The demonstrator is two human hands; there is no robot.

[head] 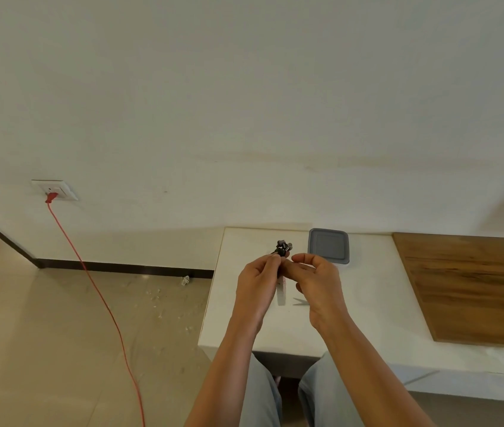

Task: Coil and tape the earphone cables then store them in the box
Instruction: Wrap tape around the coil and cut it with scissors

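Observation:
I hold a small black bundle of earphone cable (282, 248) up above the white table (244, 303). My left hand (258, 283) pinches the bundle from the left, the earbuds sticking out above my fingertips. My right hand (317, 280) meets it from the right, fingers curled; a pale strip of tape (281, 291) hangs down between the two hands. Whether the right fingers pinch the tape or the cable I cannot tell. The grey box (329, 246) with its lid on sits at the table's far edge, just behind my right hand.
Scissor tips (299, 301) show on the table beside my right wrist. A wooden panel (472, 288) covers the table's right part. A red cord (99, 297) runs from a wall socket (55, 190) across the floor at left. My knees are under the table's near edge.

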